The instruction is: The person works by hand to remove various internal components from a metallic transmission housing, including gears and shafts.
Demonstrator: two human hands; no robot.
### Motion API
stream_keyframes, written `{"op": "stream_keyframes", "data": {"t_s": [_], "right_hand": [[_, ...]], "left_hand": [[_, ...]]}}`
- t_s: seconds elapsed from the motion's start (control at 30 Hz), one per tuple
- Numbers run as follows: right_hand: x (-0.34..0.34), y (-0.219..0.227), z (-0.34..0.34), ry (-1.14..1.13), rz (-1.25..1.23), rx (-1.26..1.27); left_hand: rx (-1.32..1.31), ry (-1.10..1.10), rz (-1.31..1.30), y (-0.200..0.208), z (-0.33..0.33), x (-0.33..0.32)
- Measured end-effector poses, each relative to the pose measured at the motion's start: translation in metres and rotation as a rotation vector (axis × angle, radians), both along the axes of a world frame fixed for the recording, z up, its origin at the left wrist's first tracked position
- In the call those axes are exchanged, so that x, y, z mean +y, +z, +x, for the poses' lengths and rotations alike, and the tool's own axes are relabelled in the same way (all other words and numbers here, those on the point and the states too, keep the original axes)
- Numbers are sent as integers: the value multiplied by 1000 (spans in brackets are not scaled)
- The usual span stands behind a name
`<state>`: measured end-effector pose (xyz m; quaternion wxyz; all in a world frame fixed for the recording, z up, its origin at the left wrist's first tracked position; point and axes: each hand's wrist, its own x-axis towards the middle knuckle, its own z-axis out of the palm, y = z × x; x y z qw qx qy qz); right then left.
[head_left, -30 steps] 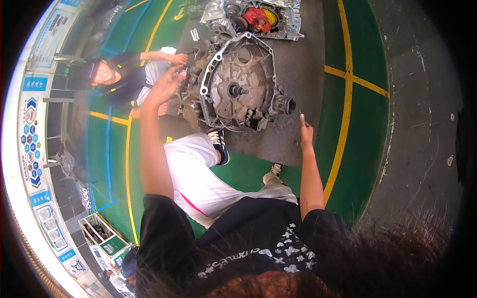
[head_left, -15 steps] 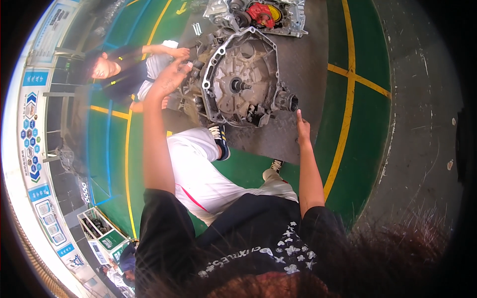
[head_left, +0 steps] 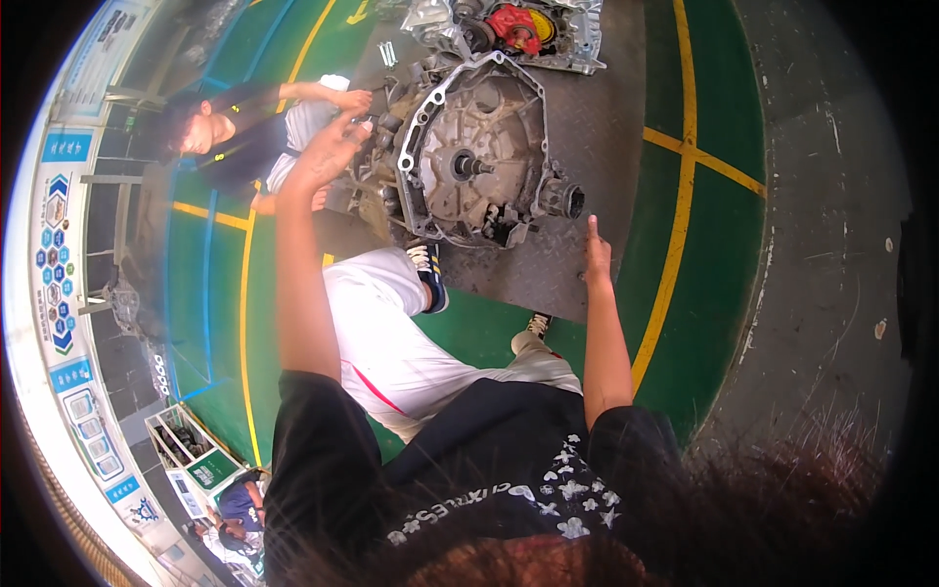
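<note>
A large metal gearbox housing with its open bell side up and a splined shaft in the middle lies in front of me. My left hand reaches to its left side, fingers stretched toward the cluttered edge; the fingertips partly blend with the parts there. No held object shows in it. Just beyond it is another person's hand. My right hand is at the right, edge-on, one digit pointing up beside the round output flange. It looks open, apart from the flange, and holds nothing visible.
Behind the housing lies another metal assembly with red and yellow parts. Several bolts lie on the metal plate. A person crouches at the left. A parts rack stands at lower left.
The view has shifted slightly. The crouching person's head is a little farther left. My left hand stays at the housing; my right hand sits slightly farther from the flange.
</note>
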<state>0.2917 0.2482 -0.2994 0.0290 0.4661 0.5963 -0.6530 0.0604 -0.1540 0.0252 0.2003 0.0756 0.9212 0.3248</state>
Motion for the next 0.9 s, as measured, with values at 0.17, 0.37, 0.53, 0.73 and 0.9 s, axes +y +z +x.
{"op": "stream_keyframes", "data": {"t_s": [0.17, 0.37, 0.53, 0.73, 0.9], "right_hand": [[4, -1, 3, -115, 137, 2], [-1, -17, -6, -16, 19, -17], [-3, -8, -1, -111, 93, 11], [-7, 0, -5, 9, 98, 42], [-7, 9, -3, -105, 82, 37]], "left_hand": [[-18, -12, 2, 1, -3, -3], [-48, 49, 13, 6, 0, 10], [-27, 43, 5, 4, -5, 1], [-19, -40, 12, -19, -12, -16], [173, 20, 114, -9, -6, 2]]}}
